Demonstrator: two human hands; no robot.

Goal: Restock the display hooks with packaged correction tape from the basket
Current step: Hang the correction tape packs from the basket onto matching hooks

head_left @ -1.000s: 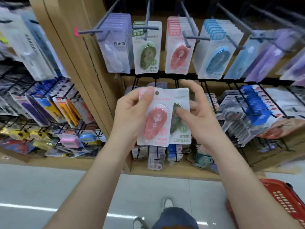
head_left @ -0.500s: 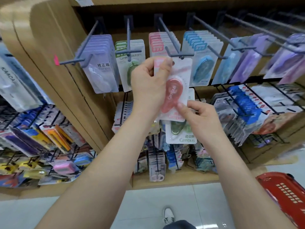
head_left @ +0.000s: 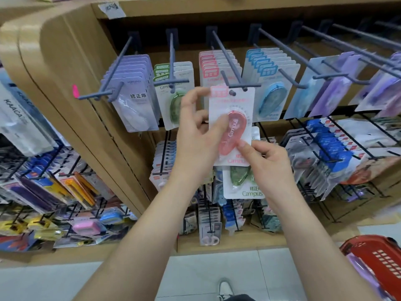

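My left hand (head_left: 196, 131) pinches a pink correction tape pack (head_left: 235, 109) by its left edge, thumb on the front. The pack's top hole sits right at the tip of the pink row's hook (head_left: 225, 80), in front of the hanging pink packs (head_left: 213, 66). My right hand (head_left: 268, 161) touches the pink pack's lower right with its thumb and grips a green correction tape pack (head_left: 242, 185) below it. A red basket (head_left: 377, 257) sits on the floor at the lower right.
Neighbouring hooks carry purple packs (head_left: 132, 101), green packs (head_left: 175, 83) and blue packs (head_left: 271, 81). Further hooks run off to the right. Wire racks of stationery hang below and to the left. A wooden shelf side (head_left: 71, 83) stands at left.
Both hands have raised the pink pack slightly, bringing its hole up to the hook tip. The green pack stays low in my right hand. The view has tilted upward.
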